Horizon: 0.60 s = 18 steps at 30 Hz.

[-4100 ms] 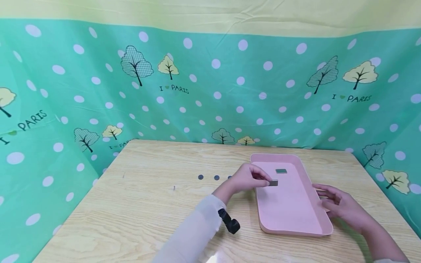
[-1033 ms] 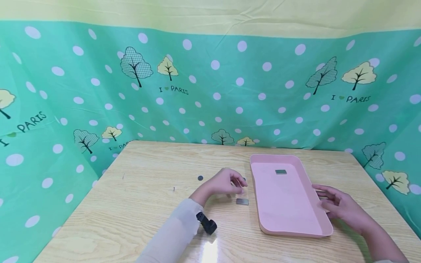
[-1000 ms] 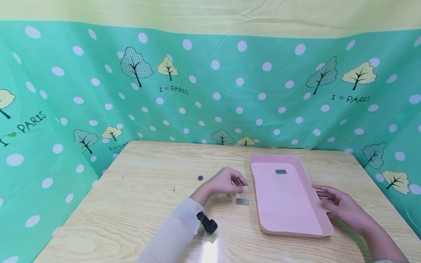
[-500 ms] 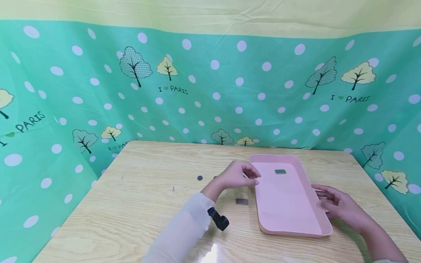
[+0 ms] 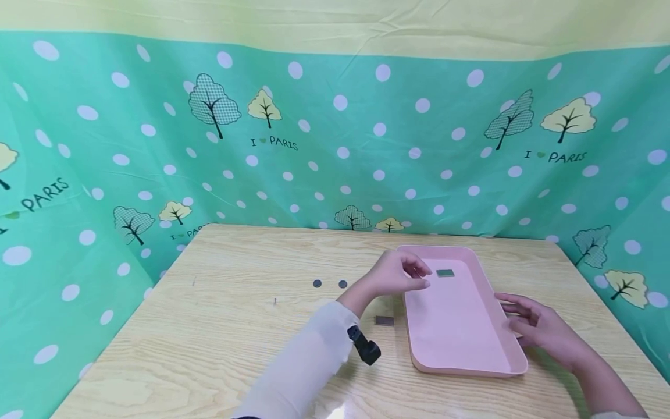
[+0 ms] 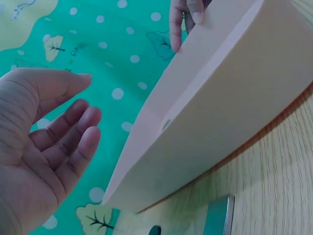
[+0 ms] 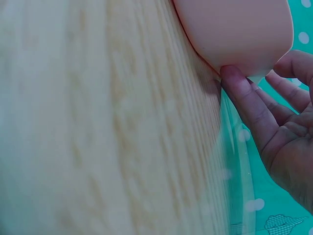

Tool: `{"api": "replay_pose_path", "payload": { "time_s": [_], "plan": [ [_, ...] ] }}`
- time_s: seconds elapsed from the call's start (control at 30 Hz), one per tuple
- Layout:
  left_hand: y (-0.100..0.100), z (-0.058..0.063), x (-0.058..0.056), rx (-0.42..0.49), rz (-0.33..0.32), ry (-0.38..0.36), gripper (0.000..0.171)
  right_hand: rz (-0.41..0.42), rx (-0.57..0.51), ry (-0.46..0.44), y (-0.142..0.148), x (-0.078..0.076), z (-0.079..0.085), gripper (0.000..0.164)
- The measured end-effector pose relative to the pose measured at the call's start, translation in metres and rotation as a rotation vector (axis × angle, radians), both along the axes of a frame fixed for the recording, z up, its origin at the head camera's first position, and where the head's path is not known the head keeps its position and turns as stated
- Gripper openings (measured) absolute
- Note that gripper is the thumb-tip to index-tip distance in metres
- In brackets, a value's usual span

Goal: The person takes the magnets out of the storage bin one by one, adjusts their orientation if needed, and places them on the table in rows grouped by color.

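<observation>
My left hand point(image 5: 398, 274) hovers over the left rim of a shallow pink tray point(image 5: 455, 337), thumb and fingers apart and loosely bent. The left wrist view shows nothing in this hand point(image 6: 44, 142). Inside the tray, near its far end, lies a small flat shiny rectangular plate point(image 5: 445, 273). A similar plate point(image 5: 384, 320) lies on the table left of the tray, below the left wrist. At the tray's right side, my right hand point(image 5: 539, 326) touches the outer wall and rim. Its thumb point(image 7: 239, 88) rests low against the wall.
Two small dark discs point(image 5: 317, 283) lie in a row on the wooden table point(image 5: 209, 337), left of the hand. A dark round thing point(image 6: 155, 230) also shows near the tray in the left wrist view. A polka-dot curtain point(image 5: 335, 134) hangs behind the table.
About four seconds ago my left hand held a plate over the tray; one second ago that plate lay on the table. Since then the left hand has moved right, over the rim. The right hand stays.
</observation>
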<state>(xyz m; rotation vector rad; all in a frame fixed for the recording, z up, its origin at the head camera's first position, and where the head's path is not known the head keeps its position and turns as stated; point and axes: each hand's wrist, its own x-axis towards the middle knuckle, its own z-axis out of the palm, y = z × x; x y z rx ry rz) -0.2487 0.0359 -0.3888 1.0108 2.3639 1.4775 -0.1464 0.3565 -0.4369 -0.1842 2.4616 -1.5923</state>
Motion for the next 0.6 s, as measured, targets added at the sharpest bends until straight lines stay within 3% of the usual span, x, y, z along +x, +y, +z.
{"api": "replay_pose_path", "payload": {
  "time_s": [0.3, 0.6],
  "plan": [
    [0.026, -0.006, -0.006, 0.023, -0.004, 0.002, 0.017, -0.022, 0.014, -0.01, -0.002, 0.001, 0.001, 0.06],
    [0.043, -0.011, -0.013, -0.01, 0.056, -0.015, 0.015, -0.024, 0.019, -0.01, -0.001, 0.001, 0.003, 0.061]
  ]
}}
